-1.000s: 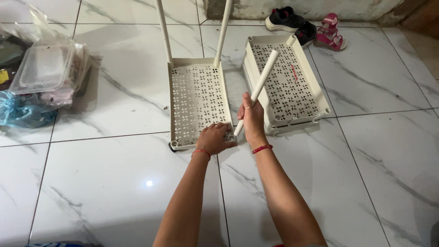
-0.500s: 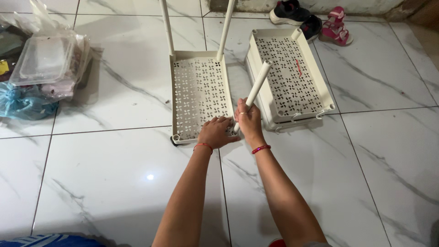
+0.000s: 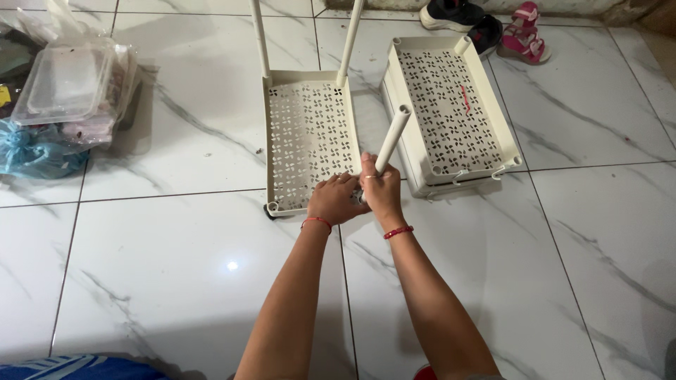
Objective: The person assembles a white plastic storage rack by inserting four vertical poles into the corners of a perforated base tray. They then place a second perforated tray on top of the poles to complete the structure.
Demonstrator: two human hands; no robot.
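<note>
Since half a second ago, both hands have drawn together at the near right corner of the cream perforated shelf tray [image 3: 308, 137], which lies on the marble floor [image 3: 162, 232]. Second tray [image 3: 451, 105] just beside it, right. Right hand [image 3: 382, 193] wrapped around cream tube [image 3: 392, 138], tilted. Left hand [image 3: 336, 200] curled on tray corner, possibly touching the tube's base.

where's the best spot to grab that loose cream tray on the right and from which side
Probably the long side rims of the loose cream tray, one hand per side, coming down from above. It lies flat on the floor, open face up, and its raised rim gives an edge to hook; the perforated base offers little to pinch.
</note>
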